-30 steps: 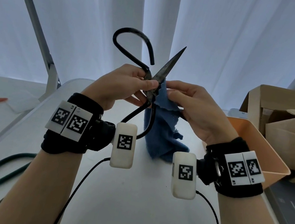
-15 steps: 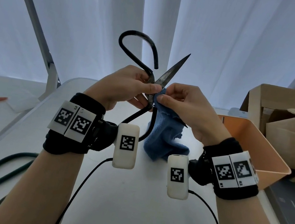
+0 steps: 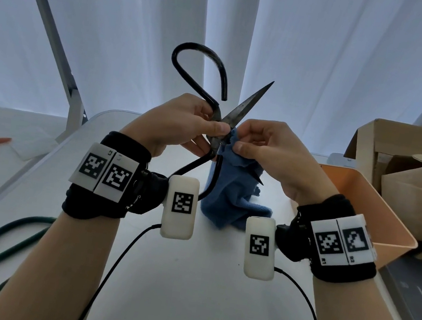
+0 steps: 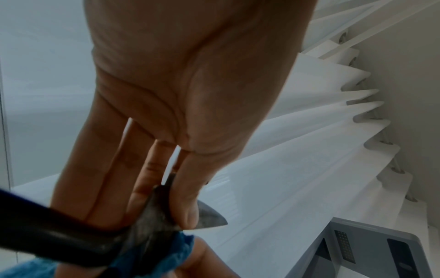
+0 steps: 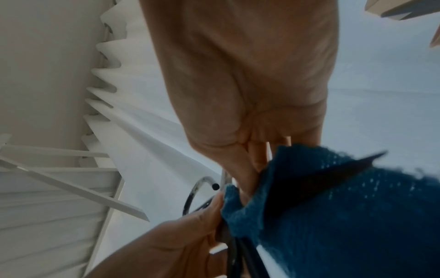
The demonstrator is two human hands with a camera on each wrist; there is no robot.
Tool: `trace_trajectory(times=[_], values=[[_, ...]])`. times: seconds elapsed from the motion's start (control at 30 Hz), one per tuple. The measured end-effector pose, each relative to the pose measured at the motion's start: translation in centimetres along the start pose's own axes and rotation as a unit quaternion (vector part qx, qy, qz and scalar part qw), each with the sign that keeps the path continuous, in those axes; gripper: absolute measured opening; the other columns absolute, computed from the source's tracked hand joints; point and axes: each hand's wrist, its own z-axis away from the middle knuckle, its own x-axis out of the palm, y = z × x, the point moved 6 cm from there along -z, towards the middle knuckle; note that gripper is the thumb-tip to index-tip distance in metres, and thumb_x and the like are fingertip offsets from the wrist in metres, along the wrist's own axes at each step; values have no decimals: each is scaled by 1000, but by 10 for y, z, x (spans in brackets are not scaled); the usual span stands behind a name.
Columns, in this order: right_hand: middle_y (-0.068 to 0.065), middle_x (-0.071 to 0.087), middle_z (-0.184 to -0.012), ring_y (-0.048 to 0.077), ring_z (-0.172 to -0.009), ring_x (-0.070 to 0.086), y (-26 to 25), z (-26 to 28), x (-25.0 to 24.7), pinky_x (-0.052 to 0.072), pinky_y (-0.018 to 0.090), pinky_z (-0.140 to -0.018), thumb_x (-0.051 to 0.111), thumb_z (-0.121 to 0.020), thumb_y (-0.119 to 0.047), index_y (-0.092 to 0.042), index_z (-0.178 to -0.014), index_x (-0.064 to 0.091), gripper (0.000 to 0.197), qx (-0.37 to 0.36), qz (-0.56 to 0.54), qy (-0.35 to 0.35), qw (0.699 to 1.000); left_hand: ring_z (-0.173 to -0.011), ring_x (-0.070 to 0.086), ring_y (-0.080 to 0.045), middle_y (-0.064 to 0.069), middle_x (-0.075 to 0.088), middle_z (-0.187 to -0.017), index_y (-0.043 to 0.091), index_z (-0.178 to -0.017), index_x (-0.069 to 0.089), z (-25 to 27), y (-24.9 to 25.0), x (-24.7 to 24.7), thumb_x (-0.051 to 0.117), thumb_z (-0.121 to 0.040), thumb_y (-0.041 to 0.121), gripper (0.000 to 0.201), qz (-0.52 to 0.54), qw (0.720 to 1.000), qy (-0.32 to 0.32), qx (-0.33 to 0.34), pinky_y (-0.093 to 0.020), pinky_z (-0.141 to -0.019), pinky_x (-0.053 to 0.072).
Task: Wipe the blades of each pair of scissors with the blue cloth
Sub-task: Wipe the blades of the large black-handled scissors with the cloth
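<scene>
Both forearms rise from the lower edge of the head view toward frame centre, wrists close together and lifted off the table. The left hand (image 3: 179, 124), just left of centre, pinches the scissors (image 3: 243, 112) at the pivot between thumb and curled fingers, knuckles turned upward. The right hand (image 3: 269, 153), just right of centre, has its fingers curled, pinching the blue cloth (image 3: 232, 191) against the lower blade, fingertips almost meeting the left thumb.

A white tabletop (image 3: 181, 294) carries a peach plastic bin (image 3: 379, 216) at its right edge and a dark green looped cord (image 3: 3, 245) at its left.
</scene>
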Motion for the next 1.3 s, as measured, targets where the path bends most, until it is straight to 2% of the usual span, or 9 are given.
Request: trace_trajectory(times=[0.2, 0.37, 0.6, 0.77, 0.87, 0.97, 1.03, 1.17, 1.3], values=[[0, 49, -59, 9, -56, 45, 1, 0, 1, 39, 17, -54, 78, -83, -16, -11, -70, 55, 28, -8, -5, 24, 1000, -78, 75, -27, -9, 74, -83, 7, -93, 68, -2, 1, 2, 65, -96, 20, 14, -8, 1000, -3, 5, -34, -71, 63], [7, 61, -70, 15, -68, 56, 3, 0, -1, 45, 27, -67, 70, -90, -7, -7, -84, 66, 7, -3, 8, -7, 1000, -72, 75, -24, -3, 74, -73, 8, -89, 68, -1, -1, 3, 65, -97, 19, 14, -10, 1000, 0, -4, -25, -62, 61], [-9, 48, -52, 3, -50, 46, 5, 0, 0, 38, 12, -50, 79, -84, -22, -13, -70, 57, 27, -2, -4, 7, 1000, -81, 75, -29, -14, 76, -86, 5, -93, 69, -3, 0, 4, 65, -97, 21, 18, -8, 1000, -4, 3, -39, -77, 63], [5, 65, -74, 7, -67, 57, 5, 3, -2, 44, 16, -62, 69, -92, -26, -6, -89, 73, 20, 26, 2, -28, 999, -81, 76, -28, -13, 76, -88, 2, -97, 69, -3, -2, 1, 63, -98, 21, 19, -4, 1000, -1, 4, -39, -80, 63], [12, 59, -78, 13, -74, 52, 5, 4, -3, 44, 29, -72, 55, -93, -11, 5, -92, 69, 22, 37, 24, -43, 998, -80, 76, -28, -9, 75, -84, 1, -101, 69, -3, -3, -2, 63, -98, 20, 21, -4, 1000, 15, 0, -37, -78, 63], [16, 47, -75, 18, -73, 41, 4, 2, -4, 35, 32, -70, 45, -89, -6, 15, -90, 58, 25, 29, 32, -14, 999, -75, 76, -26, -8, 75, -83, -1, -103, 68, -3, -3, -2, 63, -98, 20, 22, 2, 1000, 25, 0, -35, -76, 63], [16, 48, -71, 18, -70, 42, 0, 3, -7, 36, 30, -67, 46, -88, -5, 9, -80, 63, 23, 10, 13, 31, 999, -74, 76, -26, -11, 75, -89, 0, -103, 68, -2, -2, -3, 62, -98, 19, 20, 13, 999, 29, 3, -33, -72, 63], [-3, 58, -66, 6, -65, 50, -6, 4, -11, 42, 15, -62, 50, -90, -5, -12, -71, 71, 29, -19, -42, 75, 996, -70, 76, -23, -9, 75, -87, 1, -102, 68, -1, -1, -6, 63, -98, 18, 18, 24, 999, 39, 2, -27, -66, 62], [15, 59, -72, 13, -71, 53, -3, 3, -9, 45, 29, -70, 55, -92, -12, -1, -83, 70, 20, -15, -59, 54, 997, -68, 75, -21, -6, 73, -79, 4, -96, 69, 0, -1, -8, 63, -98, 17, 15, 28, 999, 43, 3, -26, -64, 62]])
